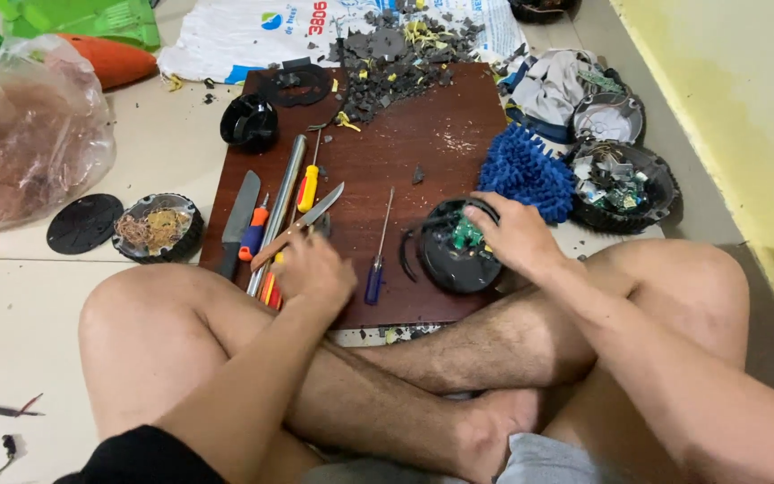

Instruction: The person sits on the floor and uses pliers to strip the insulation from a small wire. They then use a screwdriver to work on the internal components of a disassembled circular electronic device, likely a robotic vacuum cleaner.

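A blue shaggy mop pad (527, 170), a clear plastic bag (24, 134) and grey debris (396, 58) lie about.

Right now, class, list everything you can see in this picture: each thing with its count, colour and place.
Wooden board: one, dark brown, on the floor.
Round black plastic housing with green circuit board: one, board's near right, under the right hand.
Blue-handled screwdriver: one, board's middle.
Yellow-handled screwdriver: one, board's left.
Knife with wooden handle: one, at the left hand.
Grey plastic fragments: a pile, board's far edge.
Blue fluffy mop pad: one, board's right edge.
Clear plastic bag: one, far left.
Left hand: on the tools.
Right hand: on the housing.
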